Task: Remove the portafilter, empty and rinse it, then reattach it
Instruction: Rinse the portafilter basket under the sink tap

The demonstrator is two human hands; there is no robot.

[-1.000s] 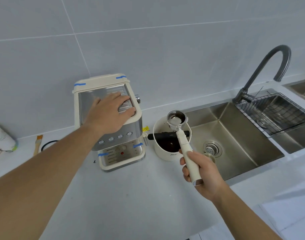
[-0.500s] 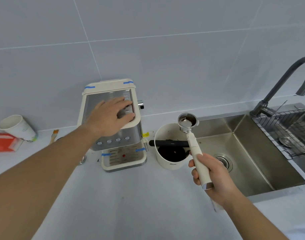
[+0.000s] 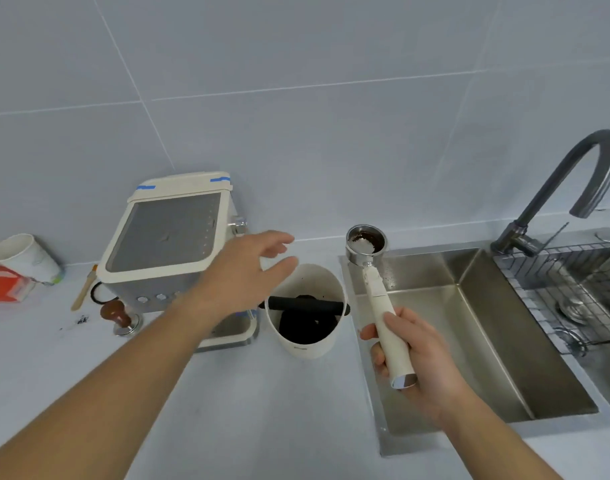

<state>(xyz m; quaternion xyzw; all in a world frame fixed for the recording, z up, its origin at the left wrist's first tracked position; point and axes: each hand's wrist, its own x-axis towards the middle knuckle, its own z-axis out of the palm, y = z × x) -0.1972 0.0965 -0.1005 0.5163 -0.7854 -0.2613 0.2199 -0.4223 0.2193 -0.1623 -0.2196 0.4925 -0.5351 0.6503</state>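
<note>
My right hand grips the cream handle of the portafilter, held over the left edge of the steel sink. Its metal basket points away from me and shows dark coffee residue inside. My left hand hovers open in the air between the cream espresso machine and the white knock box, touching nothing. The knock box has a black bar across its top and dark grounds inside.
A grey curved faucet rises at the sink's back right, with a wire rack beside it. Left of the machine lie a wooden-handled tamper, a small brush, a paper cup and a red packet.
My left hand has lifted off the top of the espresso machine and moved right toward the knock box. The portafilter stays held over the sink edge.
</note>
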